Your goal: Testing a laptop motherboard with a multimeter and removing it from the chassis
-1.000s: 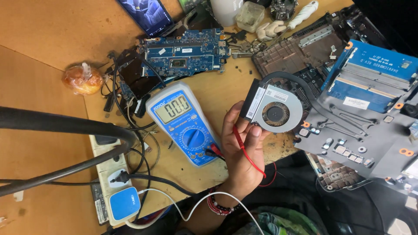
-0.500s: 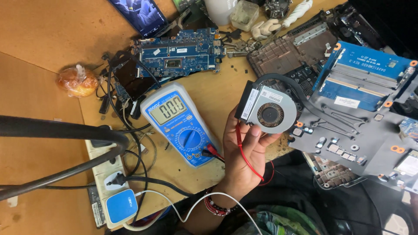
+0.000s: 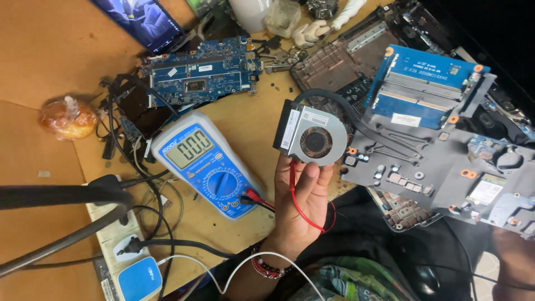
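1. The bench was a plain light-brown wooden tabletop [image 3: 50,67], totally buried in laptop guts and cables.
2. Only one hand showed clearly, the left hand [image 3: 301,206], coming up from the bottom edge with a red-and-white beaded bracelet [image 3: 266,266] on the wrist. Right hand: couldn't tell. There was just a blurry bit of skin at the bottom right corner, too little to say what it was doing.
3. The left hand was closed in a pinch on the lower edge of a flat grey metal laptop cooling fan with a round copper-coloured rotor [image 3: 313,139]. Thumb lay on the front face, other fingers were behind it, and the fan stood upright just above the fingertips.
4. A thin red probe lead [image 3: 301,209] ran down across the palm and looped out by the wrist.
5. Just left of the hand sat a blue-and-grey handheld digital multimeter [image 3: 207,164], flat on the wood, screen lit, red plug in its lower corner close to the thumb side.
6. Right of the hand, touching distance from the fan, was a grey laptop chassis with a blue board mounted on top [image 3: 429,139].
7. Up and left of the hand lay a bare blue motherboard [image 3: 200,75].
8. Far left: an orange snack in a clear plastic bag [image 3: 68,118]. Lower left: a white power strip [image 3: 120,251] with black plugs in it.
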